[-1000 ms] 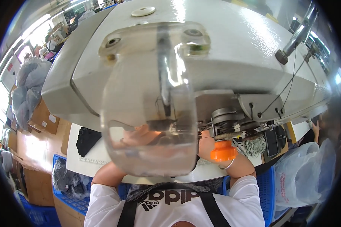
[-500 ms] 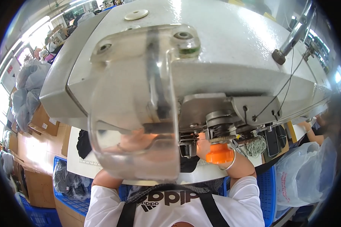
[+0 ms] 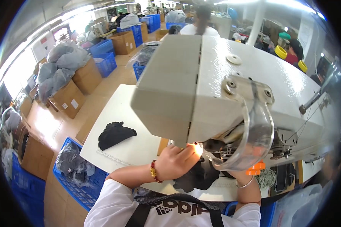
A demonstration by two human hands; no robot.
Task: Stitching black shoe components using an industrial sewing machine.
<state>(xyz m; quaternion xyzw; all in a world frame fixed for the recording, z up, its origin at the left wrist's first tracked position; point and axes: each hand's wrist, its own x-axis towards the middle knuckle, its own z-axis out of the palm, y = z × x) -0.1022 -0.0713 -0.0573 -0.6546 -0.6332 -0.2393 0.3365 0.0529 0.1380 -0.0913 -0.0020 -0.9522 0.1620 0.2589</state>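
My left hand (image 3: 178, 160), with a beaded bracelet at the wrist, is raised beside the head of a white sewing machine (image 3: 166, 87). Its fingers are bent and closed, the tips lit brightly near the needle area; anything between them is hidden. Below that hand a black fabric piece (image 3: 199, 176) lies on the white table (image 3: 140, 113). My right hand (image 3: 236, 174) is under the machine arm, its fingers hidden by the clear curved shield (image 3: 259, 128) and an orange knob (image 3: 256, 167). Another black fabric piece (image 3: 116, 135) with a scalloped edge lies on the table's left.
At the lower left stands a blue basket (image 3: 85, 193) with plastic-wrapped goods. Cardboard boxes (image 3: 68, 98) and grey bags (image 3: 64, 56) stand beyond on the left. A phone (image 3: 280, 178) and a coil of pale cord (image 3: 266, 178) lie on the right. Other people sit farther back.
The view has swung left, so the machine appears farther right and more of the table and room shows. My left hand, formerly seen through the shield, is now left of it near the machine head.
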